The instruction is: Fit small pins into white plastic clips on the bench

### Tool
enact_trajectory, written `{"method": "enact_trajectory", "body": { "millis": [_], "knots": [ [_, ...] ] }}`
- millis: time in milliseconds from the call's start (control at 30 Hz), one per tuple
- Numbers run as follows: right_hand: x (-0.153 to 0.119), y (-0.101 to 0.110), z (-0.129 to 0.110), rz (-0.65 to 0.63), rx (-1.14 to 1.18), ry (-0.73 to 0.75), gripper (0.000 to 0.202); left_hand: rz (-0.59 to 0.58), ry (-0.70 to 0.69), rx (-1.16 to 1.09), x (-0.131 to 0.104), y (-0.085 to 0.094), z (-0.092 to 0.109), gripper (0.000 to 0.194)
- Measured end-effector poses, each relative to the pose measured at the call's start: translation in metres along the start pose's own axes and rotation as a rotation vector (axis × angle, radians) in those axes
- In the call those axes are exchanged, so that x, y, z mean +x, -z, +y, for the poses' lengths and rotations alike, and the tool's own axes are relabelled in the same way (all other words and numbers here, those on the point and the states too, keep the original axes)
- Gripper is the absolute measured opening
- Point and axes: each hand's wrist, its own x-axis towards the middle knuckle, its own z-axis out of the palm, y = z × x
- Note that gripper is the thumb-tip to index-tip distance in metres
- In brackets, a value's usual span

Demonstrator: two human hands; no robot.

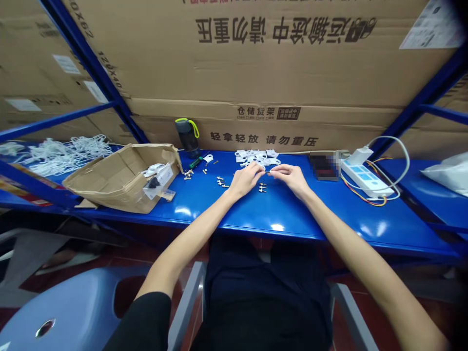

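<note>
My left hand (247,180) and my right hand (291,178) meet over the blue table, fingertips pinched towards each other. Between them is a thin, dark metal pin (268,171), too small to make out fully. Below the fingers lie several small metal pins with light collars (263,187). More such pins (221,181) lie to the left of my left hand. White plastic pieces with loops (256,157) are heaped just behind both hands. A green-handled screwdriver (196,163) and small brass-coloured parts (187,175) are farther left.
An open cardboard box (109,190) holding small packets stands left, beside tangled white cords (66,153). A dark bottle (188,139) stands at the back. On the right are a blurred dark object (325,165) and a power strip (365,178) with cables. Cardboard walls the rear.
</note>
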Motion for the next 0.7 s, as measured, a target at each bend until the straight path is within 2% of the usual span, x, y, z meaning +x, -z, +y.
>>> {"method": "enact_trajectory", "body": {
  "millis": [400,700],
  "knots": [
    [-0.0006,-0.0003,0.0011,-0.006,-0.048,-0.014,0.039,-0.014,0.014,0.014,0.0000,-0.0004,0.0022,0.033],
    [-0.0017,-0.0024,0.0020,-0.002,-0.019,0.018,0.043,0.036,-0.022,-0.070,-0.0005,-0.0024,-0.0008,0.032]
  ]
}}
